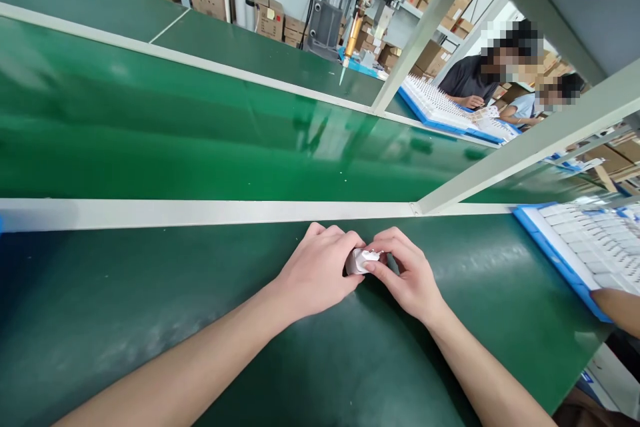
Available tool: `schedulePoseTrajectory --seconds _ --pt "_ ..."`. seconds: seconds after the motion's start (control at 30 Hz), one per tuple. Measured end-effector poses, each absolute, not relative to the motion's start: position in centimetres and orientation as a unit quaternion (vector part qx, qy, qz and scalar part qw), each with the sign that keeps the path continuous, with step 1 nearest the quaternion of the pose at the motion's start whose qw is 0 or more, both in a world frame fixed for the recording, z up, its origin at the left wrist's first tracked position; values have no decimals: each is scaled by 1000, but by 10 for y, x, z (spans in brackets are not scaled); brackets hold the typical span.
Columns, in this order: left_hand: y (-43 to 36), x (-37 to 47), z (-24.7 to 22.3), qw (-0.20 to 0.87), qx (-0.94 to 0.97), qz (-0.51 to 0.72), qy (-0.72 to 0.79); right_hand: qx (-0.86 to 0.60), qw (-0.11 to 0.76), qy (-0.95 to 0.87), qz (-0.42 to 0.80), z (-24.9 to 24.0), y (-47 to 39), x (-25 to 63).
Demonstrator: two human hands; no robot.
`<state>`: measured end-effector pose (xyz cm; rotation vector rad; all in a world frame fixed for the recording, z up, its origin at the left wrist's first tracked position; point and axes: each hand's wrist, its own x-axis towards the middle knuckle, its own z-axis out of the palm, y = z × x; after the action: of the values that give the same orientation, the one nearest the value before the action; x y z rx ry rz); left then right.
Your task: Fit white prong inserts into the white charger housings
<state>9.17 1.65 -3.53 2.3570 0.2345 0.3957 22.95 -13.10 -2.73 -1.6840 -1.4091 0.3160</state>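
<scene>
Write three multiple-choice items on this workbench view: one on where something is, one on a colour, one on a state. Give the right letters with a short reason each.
1. Where does the blue tray of white parts nearest the wearer lie?
A. left of the hands
B. right of the hands
C. on the conveyor belt

2. What colour is the work surface?
A. green
B. grey
C. yellow

3. How is the small white part held?
A. by the left hand alone
B. lying loose, untouched
C. between both hands

Answers: 1 B, the tray sits at the right edge. 2 A, the mat is dark green. 3 C, the left hand and right hand both close their fingers around it.
</scene>
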Motion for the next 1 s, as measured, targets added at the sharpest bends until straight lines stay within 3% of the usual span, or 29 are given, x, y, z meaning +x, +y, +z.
schedulePoseTrajectory --seconds 1.0 --pt "15 93 -37 361 917 146 84 -710 360 -603 56 -14 -139 225"
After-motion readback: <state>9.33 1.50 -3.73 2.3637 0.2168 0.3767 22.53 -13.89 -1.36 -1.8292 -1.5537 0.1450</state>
